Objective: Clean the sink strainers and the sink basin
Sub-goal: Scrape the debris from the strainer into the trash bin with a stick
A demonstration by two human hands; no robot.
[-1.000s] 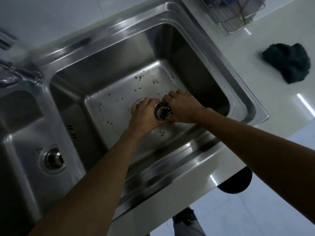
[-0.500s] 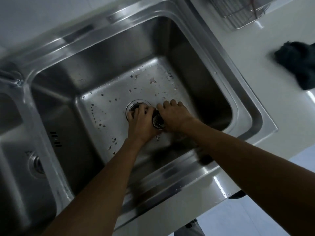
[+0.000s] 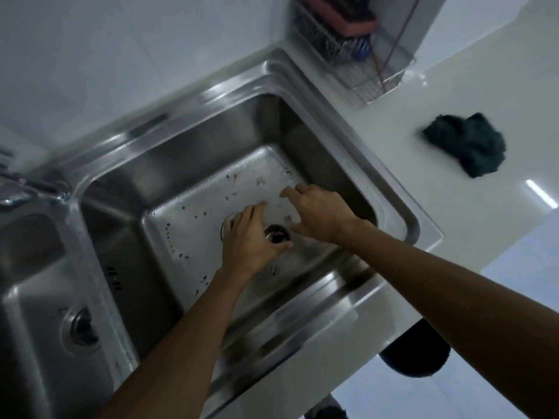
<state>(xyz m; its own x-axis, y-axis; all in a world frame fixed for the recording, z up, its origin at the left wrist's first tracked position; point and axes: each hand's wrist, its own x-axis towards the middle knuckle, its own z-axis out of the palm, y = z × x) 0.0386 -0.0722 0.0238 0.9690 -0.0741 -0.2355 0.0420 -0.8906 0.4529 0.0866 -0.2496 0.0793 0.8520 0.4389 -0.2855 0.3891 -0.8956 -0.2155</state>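
Note:
The right sink basin (image 3: 187,189) is stainless steel, its floor speckled with food scraps. My left hand (image 3: 248,240) grips a round metal strainer (image 3: 276,234) just above the basin floor, beside the drain opening (image 3: 225,228), which the hand mostly hides. My right hand (image 3: 317,213) hovers just right of the strainer with fingers spread, holding nothing. In the left basin (image 3: 36,297) a second strainer (image 3: 80,329) sits in its drain.
A dark cloth (image 3: 467,145) lies on the white counter to the right. A wire rack (image 3: 357,55) with utensils stands at the back corner. The faucet base (image 3: 21,186) is at the far left. A dark round object (image 3: 414,349) sits on the floor below the counter edge.
My right hand has let go of the strainer and opened, moving up and right. The left hand still holds the strainer. The view has shifted back, showing more counter.

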